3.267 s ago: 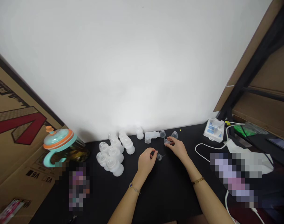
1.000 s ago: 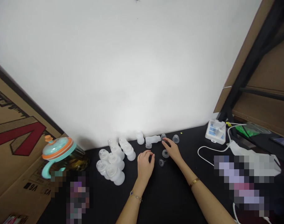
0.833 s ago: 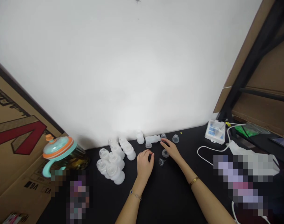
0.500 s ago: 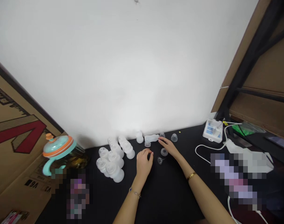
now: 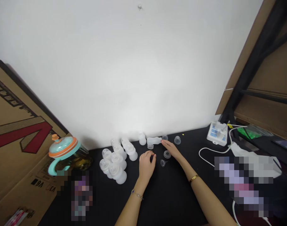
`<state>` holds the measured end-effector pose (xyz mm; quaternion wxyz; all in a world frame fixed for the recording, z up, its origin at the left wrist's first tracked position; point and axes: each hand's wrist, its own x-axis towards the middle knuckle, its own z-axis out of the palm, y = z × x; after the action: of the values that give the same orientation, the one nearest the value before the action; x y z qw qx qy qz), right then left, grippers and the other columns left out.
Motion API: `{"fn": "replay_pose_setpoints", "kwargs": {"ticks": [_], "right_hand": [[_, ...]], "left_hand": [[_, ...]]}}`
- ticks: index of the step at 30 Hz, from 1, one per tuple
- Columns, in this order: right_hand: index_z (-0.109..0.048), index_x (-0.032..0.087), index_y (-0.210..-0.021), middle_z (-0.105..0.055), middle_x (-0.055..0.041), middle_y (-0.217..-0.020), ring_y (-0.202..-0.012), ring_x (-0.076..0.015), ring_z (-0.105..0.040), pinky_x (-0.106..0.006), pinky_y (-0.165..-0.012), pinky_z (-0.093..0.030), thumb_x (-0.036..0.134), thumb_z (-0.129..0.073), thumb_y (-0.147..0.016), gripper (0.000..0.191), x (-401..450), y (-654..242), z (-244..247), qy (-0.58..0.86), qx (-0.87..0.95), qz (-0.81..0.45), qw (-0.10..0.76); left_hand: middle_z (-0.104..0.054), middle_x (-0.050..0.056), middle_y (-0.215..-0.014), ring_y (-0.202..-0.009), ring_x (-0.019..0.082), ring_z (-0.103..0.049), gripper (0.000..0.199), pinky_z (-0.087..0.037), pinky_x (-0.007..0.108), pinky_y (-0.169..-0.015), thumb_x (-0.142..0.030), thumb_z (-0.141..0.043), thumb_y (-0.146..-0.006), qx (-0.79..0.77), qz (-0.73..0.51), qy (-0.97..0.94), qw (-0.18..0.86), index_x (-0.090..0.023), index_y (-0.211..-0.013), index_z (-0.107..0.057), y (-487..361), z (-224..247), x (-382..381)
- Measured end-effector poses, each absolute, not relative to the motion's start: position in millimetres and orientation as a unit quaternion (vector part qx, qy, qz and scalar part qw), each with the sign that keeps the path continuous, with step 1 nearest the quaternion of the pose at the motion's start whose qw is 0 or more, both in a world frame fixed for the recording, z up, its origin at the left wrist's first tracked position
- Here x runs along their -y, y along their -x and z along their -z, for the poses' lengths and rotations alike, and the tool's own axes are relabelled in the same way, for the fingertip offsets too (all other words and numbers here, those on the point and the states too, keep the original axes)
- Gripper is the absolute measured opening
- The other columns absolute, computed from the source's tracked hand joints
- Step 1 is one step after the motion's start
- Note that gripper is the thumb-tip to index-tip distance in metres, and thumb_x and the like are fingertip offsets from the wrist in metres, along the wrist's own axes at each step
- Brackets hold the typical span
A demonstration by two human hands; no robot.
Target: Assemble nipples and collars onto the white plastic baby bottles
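Note:
My left hand (image 5: pixel 147 164) rests on the black tabletop, fingers gently bent and thumb apart, with nothing seen in it. My right hand (image 5: pixel 171 148) reaches out flat, its fingertips at the right end of a white baby bottle body (image 5: pixel 154 140) lying on its side; whether they touch it I cannot tell. Just below that bottle sits a small clear cap-like piece (image 5: pixel 150 146). By my right hand lie a ring-shaped collar with a nipple (image 5: pixel 167 154) and a clear nipple (image 5: pixel 163 163). Two clear dome caps (image 5: pixel 165 137) (image 5: pixel 177 140) stand near the wall.
Several capped baby bottles (image 5: pixel 117 169) stand grouped left of my left hand, with another bottle (image 5: pixel 142 138) by the wall. A teapot (image 5: pixel 70 153) and cardboard box (image 5: pixel 18 125) are at left. A power strip (image 5: pixel 217 134) with a white cable (image 5: pixel 201 149) lies at right.
The view has shifted slightly, so everything sits a little further right. Both hands keep nearly the same pose beside the same pieces.

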<state>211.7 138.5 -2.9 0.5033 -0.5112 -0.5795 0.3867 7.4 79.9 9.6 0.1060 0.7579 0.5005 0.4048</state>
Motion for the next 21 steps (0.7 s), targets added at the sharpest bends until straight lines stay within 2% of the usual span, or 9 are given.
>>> {"fn": "replay_pose_setpoints", "kwargs": {"ticks": [7,14,17,21], "right_hand": [[-0.081,0.024,-0.107,-0.071,-0.0094,-0.128,-0.126,-0.0309,-0.061,-0.048,-0.115,-0.040,0.076,-0.058,-0.083,0.062,-125.3,-210.4,-5.9,0.493,0.586,-0.390,0.512],[-0.080,0.025,-0.111,-0.068,-0.0100,-0.133,-0.129,-0.0305,-0.059,-0.046,-0.113,-0.043,0.068,-0.059,-0.089,0.053,-103.8,-213.5,-13.6,0.483,0.588,-0.365,0.537],[-0.078,0.025,-0.118,-0.066,-0.0101,-0.135,-0.132,-0.0308,-0.057,-0.048,-0.115,-0.041,0.063,-0.060,-0.091,0.050,-96.4,-214.7,-16.5,0.492,0.620,-0.302,0.531],[-0.073,0.026,-0.128,-0.066,-0.0111,-0.135,-0.139,-0.0316,-0.050,-0.052,-0.118,-0.039,0.053,-0.057,-0.097,0.044,-86.8,-212.8,-23.3,0.482,0.692,-0.174,0.508]], "left_hand": [[-0.073,0.006,-0.102,-0.101,0.025,-0.068,0.011,-0.051,0.043,-0.093,-0.021,-0.057,-0.094,-0.496,-0.405,-0.760,0.113,-0.022,-0.091,-0.068,-7.8,-10.5,-78.7],[-0.072,0.007,-0.107,-0.106,0.025,-0.068,0.012,-0.053,0.045,-0.096,-0.022,-0.056,-0.095,-0.484,-0.417,-0.761,0.108,-0.022,-0.095,-0.067,-11.2,-9.6,-77.1],[-0.071,0.008,-0.114,-0.110,0.027,-0.067,0.016,-0.054,0.047,-0.097,-0.024,-0.056,-0.095,-0.492,-0.424,-0.753,0.109,-0.023,-0.108,-0.065,-12.7,-4.9,-76.1],[-0.064,0.012,-0.130,-0.121,0.029,-0.063,0.034,-0.053,0.049,-0.101,-0.029,-0.057,-0.096,-0.501,-0.437,-0.739,0.107,-0.022,-0.130,-0.055,-13.3,1.2,-75.7]]}}
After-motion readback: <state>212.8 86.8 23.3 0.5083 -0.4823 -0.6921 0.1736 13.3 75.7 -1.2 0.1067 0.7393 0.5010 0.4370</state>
